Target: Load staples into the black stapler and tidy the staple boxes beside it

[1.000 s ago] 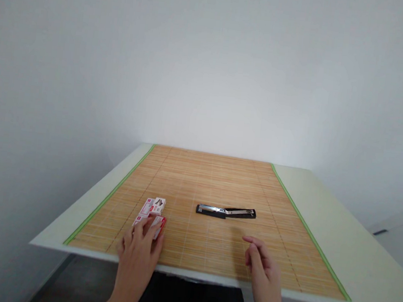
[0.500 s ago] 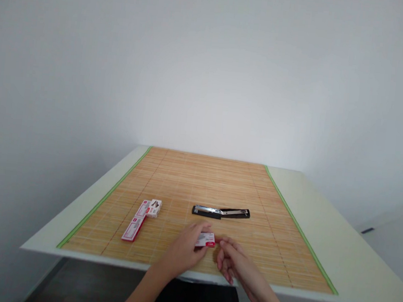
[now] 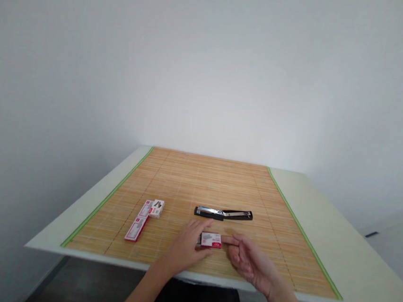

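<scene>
A small white-and-red staple box (image 3: pixel 211 240) lies flat near the table's front edge. My left hand (image 3: pixel 185 245) curls around its left end, the thumb on the near side and the fingers on the far side. A greyish part shows at that end, beside my palm, partly hidden by the hand. From the right, my right hand (image 3: pixel 248 261) reaches in with its index finger stretched to the box's right end; the other fingers are loosely bent and hold nothing. Just beyond the box, a black stapler (image 3: pixel 223 214) lies unfolded, its metal rail showing.
To the left, two white-and-pink boxes (image 3: pixel 138 221) lie end to end, with a smaller white box (image 3: pixel 157 208) bearing a stapler picture against them. All rest on a bamboo mat (image 3: pixel 206 180) with green edging, on a white table (image 3: pixel 325 229). A bare wall (image 3: pixel 208 75) stands behind.
More of the staple box shows, and it sits slightly farther right from my left palm. My left fingers have spread a little. My right hand has shifted right, its index finger straighter.
</scene>
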### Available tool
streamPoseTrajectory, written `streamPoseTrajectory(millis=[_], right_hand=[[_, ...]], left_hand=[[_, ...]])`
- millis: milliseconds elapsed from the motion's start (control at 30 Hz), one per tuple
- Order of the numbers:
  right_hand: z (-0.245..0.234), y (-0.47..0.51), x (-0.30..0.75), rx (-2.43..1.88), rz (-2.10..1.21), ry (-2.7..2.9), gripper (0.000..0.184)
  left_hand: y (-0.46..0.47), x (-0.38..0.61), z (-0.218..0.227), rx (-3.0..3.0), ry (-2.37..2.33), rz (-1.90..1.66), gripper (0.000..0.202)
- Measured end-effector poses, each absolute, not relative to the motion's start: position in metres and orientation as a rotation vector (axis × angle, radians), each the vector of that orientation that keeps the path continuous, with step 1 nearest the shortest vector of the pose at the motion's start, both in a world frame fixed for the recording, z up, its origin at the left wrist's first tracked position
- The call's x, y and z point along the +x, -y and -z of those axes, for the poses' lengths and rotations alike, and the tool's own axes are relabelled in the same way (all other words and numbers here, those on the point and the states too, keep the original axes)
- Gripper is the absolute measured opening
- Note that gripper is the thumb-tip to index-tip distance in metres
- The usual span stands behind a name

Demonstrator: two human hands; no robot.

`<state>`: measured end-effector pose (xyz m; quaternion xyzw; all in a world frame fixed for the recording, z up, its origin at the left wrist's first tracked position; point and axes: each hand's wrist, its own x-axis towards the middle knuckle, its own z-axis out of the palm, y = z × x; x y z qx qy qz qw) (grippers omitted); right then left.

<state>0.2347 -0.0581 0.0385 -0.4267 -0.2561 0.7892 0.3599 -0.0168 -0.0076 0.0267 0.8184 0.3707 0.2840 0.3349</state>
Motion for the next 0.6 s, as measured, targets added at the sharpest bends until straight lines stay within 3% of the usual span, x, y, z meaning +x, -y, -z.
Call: streamPoseTrajectory(millis=[267,467,600], right_hand=[[-0.040,0.054,0.221,-1.564,-1.123,1.464,0.052],[-0.058,0.054,0.182,-1.804,-0.715,1.847,0.021],[-0.063,0.059,0.172,-1.685,-0.801,1.897,0.048]], left_hand=[[0.005,-0.057,-0.031,2.218,-1.181,-0.620,0.045],[0.006,-0.049,-0.019,2.081,-1.383,-0.802,0.037],[0.016,-0.049,-0.019,2.045,-1.277,-0.804,0.038]])
